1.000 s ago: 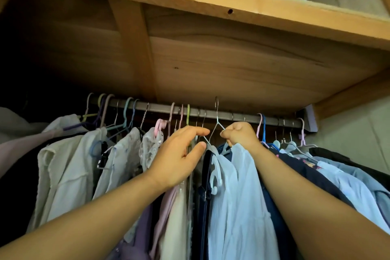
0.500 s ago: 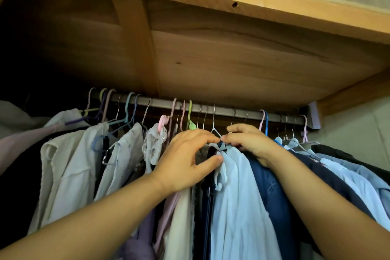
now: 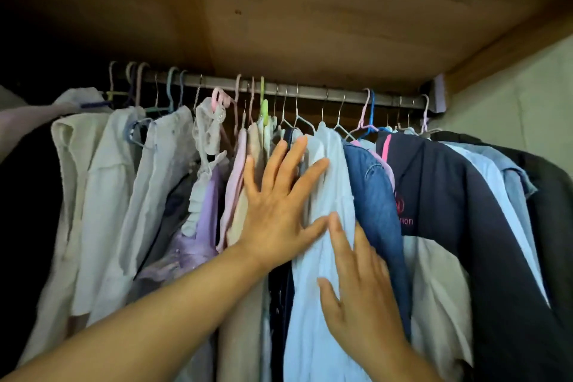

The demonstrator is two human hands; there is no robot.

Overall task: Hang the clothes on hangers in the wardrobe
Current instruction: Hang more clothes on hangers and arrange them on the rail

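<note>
Nearest the camera, at about 5 o'clock, the right hand (image 3: pixel 366 295) lies flat against the lower part of a pale blue shirt (image 3: pixel 322 257), its fingers (image 3: pixel 339 236) straight and slightly spread, holding nothing. Just above it, toward the centre, the left hand (image 3: pixel 276 208) also presses open-palmed on the clothes, fingers fanned apart, the tips reaching the shirt's shoulder and the thumb lying across its front; neither hand grips anything.

The pale blue shirt hangs between a dark garment at its 9 o'clock side and a denim jacket (image 3: pixel 375 195) at its 3 o'clock side, its collar on a white wire hanger (image 3: pixel 305 121) hooked over the rail. Farther toward 3 o'clock hangs a navy jacket with a pink stripe (image 3: pixel 446 195), then lighter blue shirts and a black piece. Toward 9 o'clock hang a pink top, a lilac frilled dress (image 3: pixel 201 211) and several cream and white shirts (image 3: pixel 102 180).

Farthest back, at 12 o'clock, the metal rail (image 3: pixel 310 93) runs under the wooden wardrobe shelf (image 3: pixel 310 9), crowded with coloured hooks.

As a judgement, this shirt is already hung and the hands look to be smoothing it or pressing it into the row. Whether more clothes wait outside the wardrobe cannot be told from here
</note>
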